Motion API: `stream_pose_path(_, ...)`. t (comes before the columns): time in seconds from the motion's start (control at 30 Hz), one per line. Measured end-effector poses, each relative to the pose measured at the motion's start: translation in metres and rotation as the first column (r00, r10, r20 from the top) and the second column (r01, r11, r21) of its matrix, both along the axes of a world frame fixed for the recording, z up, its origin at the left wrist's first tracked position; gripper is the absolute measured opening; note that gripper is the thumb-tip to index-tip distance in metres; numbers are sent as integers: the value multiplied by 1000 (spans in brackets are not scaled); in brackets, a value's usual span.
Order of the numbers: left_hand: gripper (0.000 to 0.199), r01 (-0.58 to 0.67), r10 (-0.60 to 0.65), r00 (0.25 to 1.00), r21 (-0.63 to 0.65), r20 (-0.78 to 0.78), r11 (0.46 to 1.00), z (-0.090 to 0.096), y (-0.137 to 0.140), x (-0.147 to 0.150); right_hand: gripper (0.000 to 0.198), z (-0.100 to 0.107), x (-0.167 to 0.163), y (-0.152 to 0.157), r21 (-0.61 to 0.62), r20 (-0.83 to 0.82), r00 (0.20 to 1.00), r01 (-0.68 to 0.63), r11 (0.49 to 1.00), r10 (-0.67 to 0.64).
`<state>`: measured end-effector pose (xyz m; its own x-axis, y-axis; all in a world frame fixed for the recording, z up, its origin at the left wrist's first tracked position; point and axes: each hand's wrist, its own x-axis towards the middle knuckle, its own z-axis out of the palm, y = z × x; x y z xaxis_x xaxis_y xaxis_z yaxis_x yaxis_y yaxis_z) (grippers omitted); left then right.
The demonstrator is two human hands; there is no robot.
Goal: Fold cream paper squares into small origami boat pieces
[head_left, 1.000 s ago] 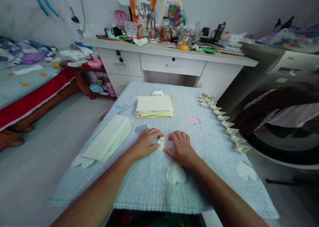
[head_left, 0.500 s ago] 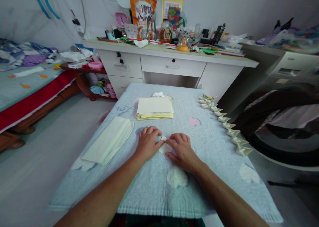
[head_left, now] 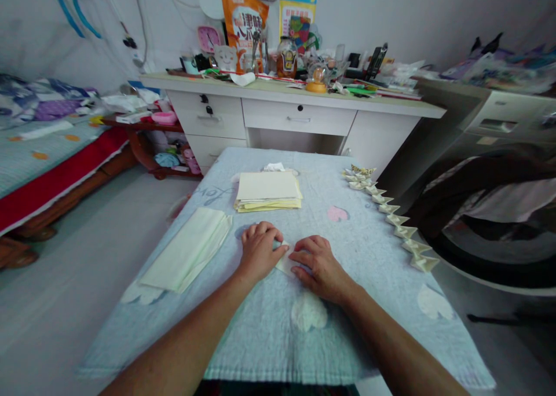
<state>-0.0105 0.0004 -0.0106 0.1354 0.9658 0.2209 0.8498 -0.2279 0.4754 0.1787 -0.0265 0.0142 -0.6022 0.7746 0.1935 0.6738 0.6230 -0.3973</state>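
A small piece of cream folded paper (head_left: 285, 264) lies flat on the cloth-covered table, partly hidden by my fingers. My left hand (head_left: 262, 247) holds its upper left side down, thumb stretched onto the paper and fingers bent. From the right, my right hand (head_left: 319, 267) grips the paper's other edge between thumb and fingers. Just beyond my hands sits a stack of cream and yellow paper sheets (head_left: 269, 187). To the left lies a pile of longer pale paper sheets (head_left: 186, 250). A row of pointed folded paper pieces (head_left: 405, 232) runs along the table's right side.
The blue patterned cloth (head_left: 260, 338) covers the table. White crumpled tissue (head_left: 274, 167) lies behind the stack. Beyond stands a white desk (head_left: 299, 118) crowded with jars, a snack bag and small items. A bed (head_left: 52, 147) is at left, a washing machine (head_left: 499, 124) at right.
My right hand has slid slightly right and down along the paper, its index finger drawing away from my left thumb. My left hand stays nearly in place. The camera view has shifted slightly.
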Motion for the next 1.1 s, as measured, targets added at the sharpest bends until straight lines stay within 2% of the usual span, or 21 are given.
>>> stream_pose_path(0.13,15,15,-14,999,-17,31,1000,2,0,1,19,-5,-3,4,-6,-70,986,152,988,-152)
stream_pose_path(0.27,8,70,-65,992,-35,112,997,6,0,2,25,-7,-7,6,18,-65,962,268,963,-267)
stream_pose_path(0.37,6,139,-121,961,-56,251,989,7,0,3,25,-9,-8,7,1,-59,964,258,966,-258)
stream_pose_path(0.53,17,232,-171,838,-55,518,971,5,0,3,17,-7,-7,9,-46,-134,961,237,970,-242)
stream_pose_path(0.73,15,285,-166,784,-109,598,952,11,-3,3,19,-3,-5,9,-63,-243,946,207,976,-216)
stream_pose_path(0.97,20,330,-114,648,-143,753,933,12,-5,4,15,-3,-5,10,-90,-318,931,159,983,-180)
stream_pose_path(1.1,22,347,-111,627,-149,771,926,12,-7,5,19,-4,-5,11,-95,-355,923,122,988,-148)
